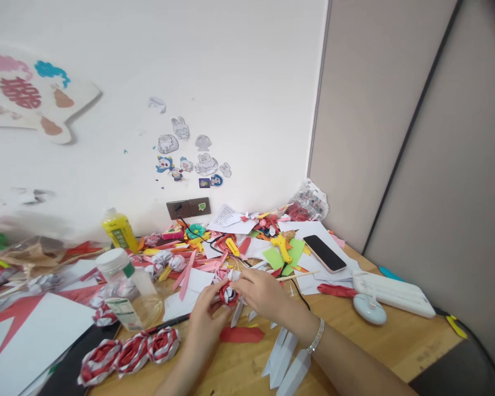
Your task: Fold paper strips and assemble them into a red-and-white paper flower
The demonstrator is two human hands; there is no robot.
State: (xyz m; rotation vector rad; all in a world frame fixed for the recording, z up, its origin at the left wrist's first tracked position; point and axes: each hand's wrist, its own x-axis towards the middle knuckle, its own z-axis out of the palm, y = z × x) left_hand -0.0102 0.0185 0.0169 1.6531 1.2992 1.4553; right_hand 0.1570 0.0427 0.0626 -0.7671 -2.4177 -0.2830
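Between my two hands is a small red and white twisted paper flower (228, 295). My left hand (208, 316) grips it from the left and below, fingers curled round its edge. From the right, my right hand (258, 291) has its fingertips pressed together on the flower's upper side. A thin wooden stick (299, 276) lies level with my right hand, pointing right. Under my hands is a flat red paper piece (242, 334), and white folded paper strips (284, 357) lie below my right wrist. Three red and white paper rosettes (132, 355) sit to the left.
A clear jar (127, 291) and a yellow bottle (119, 230) stand at left. A yellow glue gun (282, 247), a phone (325, 253) and a white power strip (394, 293) lie at right. Paper scraps cover the table's back along the wall.
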